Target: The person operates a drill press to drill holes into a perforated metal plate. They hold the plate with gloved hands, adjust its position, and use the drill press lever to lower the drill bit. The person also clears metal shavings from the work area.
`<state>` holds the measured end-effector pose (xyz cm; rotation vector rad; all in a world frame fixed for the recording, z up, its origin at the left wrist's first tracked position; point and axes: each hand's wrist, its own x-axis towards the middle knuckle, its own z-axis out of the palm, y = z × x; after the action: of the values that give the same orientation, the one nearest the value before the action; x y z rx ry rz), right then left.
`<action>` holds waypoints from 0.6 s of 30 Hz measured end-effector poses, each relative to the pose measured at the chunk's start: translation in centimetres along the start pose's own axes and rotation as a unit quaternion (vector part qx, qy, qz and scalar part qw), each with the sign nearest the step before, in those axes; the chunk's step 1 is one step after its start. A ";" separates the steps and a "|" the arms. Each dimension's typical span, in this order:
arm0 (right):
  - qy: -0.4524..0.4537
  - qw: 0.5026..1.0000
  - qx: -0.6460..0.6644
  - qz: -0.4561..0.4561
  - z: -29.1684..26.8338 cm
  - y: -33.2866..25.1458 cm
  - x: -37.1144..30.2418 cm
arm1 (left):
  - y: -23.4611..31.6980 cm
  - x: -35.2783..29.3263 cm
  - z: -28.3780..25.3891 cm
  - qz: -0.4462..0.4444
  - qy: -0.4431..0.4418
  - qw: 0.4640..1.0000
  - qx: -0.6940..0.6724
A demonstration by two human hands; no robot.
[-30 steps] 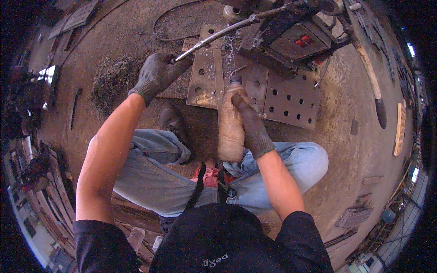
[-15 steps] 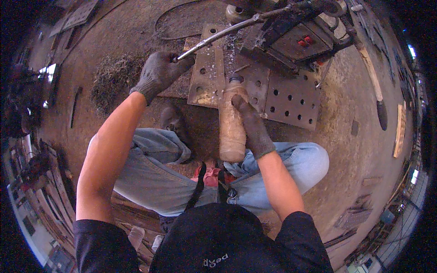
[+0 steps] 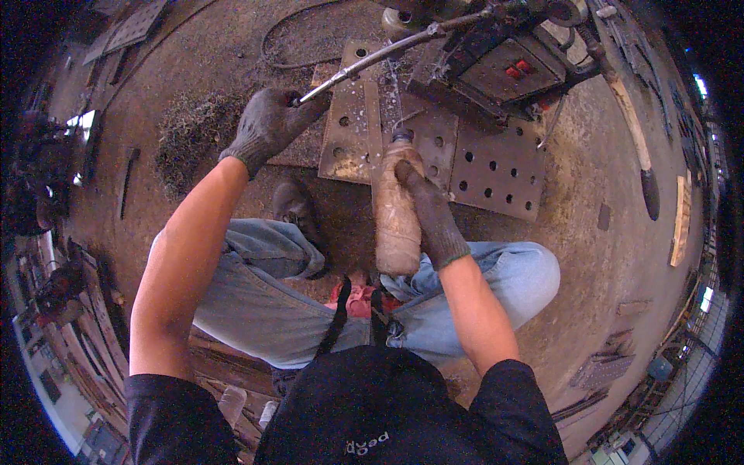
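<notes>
My left hand [image 3: 273, 125], in a grey knit glove, is closed around the near end of a long metal lever [image 3: 373, 60]. The lever slopes up to the right, to a dark drilling machine [image 3: 508, 71] with red switches. Gloved as well, my right hand [image 3: 431, 208] grips a dirty brownish plastic bottle [image 3: 397, 221] from its right side, thumb on top. The bottle's dark cap points away from me, toward wet, whitish streaks on a steel plate [image 3: 353, 159] with round holes. The machine's working tip is hard to make out.
A second drilled plate [image 3: 496, 180] lies to the right, under the machine's edge. Metal shavings [image 3: 198, 139] are heaped on the floor at the left. A wooden-handled tool [image 3: 632, 128] lies at the right, and a cable [image 3: 271, 39] loops behind.
The bottle has tilted slightly, its base shifting a little to the right. My left hand stays on the lever, which has barely moved.
</notes>
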<state>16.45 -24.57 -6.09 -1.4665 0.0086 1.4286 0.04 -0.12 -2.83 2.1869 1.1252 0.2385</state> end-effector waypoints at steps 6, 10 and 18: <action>-0.038 0.997 0.011 -0.062 -0.8 1.0 0.7 | 0.6 -0.1 -0.2 -0.012 -0.014 1.000 0.007; -0.039 0.993 -0.013 -0.112 0.5 0.2 -0.5 | -0.7 -0.1 0.1 -0.010 -0.007 1.000 -0.002; -0.021 0.994 -0.044 -0.100 1.2 -1.1 -1.9 | 0.9 -0.2 -0.6 -0.027 -0.016 0.999 0.017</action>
<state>15.73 -24.50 -3.71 -1.4648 -0.2241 1.3090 0.23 -0.42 -1.79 2.1783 1.1761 0.1611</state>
